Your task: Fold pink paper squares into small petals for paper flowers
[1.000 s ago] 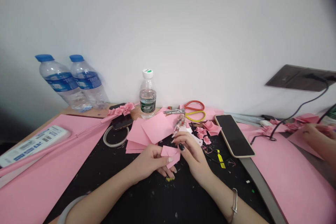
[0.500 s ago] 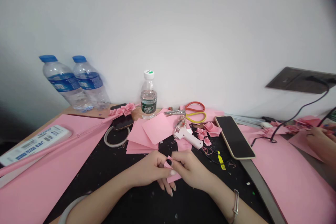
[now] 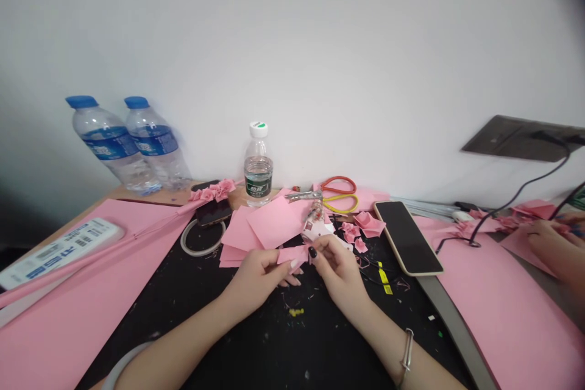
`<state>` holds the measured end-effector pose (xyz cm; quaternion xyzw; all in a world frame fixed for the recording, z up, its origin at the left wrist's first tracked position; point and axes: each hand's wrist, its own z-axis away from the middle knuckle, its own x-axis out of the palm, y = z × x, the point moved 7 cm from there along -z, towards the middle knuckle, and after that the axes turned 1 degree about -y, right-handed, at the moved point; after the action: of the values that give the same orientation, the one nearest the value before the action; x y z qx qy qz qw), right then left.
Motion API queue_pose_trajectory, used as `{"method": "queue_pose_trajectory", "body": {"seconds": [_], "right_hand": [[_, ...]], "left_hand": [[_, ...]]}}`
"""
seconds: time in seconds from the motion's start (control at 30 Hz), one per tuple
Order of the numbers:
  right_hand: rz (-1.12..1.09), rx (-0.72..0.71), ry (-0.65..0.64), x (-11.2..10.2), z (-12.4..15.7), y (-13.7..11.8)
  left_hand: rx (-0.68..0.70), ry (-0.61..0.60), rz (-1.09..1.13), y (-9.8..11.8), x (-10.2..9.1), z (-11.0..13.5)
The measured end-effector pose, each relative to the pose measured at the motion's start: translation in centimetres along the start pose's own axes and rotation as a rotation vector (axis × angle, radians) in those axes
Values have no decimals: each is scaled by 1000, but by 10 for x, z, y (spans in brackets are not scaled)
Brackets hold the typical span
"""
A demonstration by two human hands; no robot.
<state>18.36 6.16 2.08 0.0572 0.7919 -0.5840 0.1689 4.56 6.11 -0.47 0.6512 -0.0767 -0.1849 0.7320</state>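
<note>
Folded pink paper (image 3: 293, 254) was pinched at both ends by left hand (image 3: 256, 275) and right hand (image 3: 340, 269), grips narrow, above the black bench (image 3: 274, 356); judged light, easily creased, best held by edges.

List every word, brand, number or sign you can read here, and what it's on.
"怡寶", probably: dark green label of the white-capped bottle; its smaller print is illegible.
Blue labels on the two tilted bottles: too blurred.
White pack: print and barcodes, too blurred.
Yellow tag: any print too small.
</note>
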Motion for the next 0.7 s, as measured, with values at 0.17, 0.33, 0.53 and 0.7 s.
{"method": "queue_pose_trajectory", "body": {"seconds": [0.17, 0.33, 0.53, 0.7], "right_hand": [[-21, -19, 4, 6, 2, -5], [-29, -49, 38, 4, 2, -6], [90, -86, 26, 3, 3, -12], [130, -128, -10, 6, 1, -18]], "left_hand": [[32, 49, -18, -1, -5, -2], [64, 18, 23, -3, -4, -2], [78, 15, 18, -3, -4, -2], [82, -11, -50, 1, -1, -1]]}}
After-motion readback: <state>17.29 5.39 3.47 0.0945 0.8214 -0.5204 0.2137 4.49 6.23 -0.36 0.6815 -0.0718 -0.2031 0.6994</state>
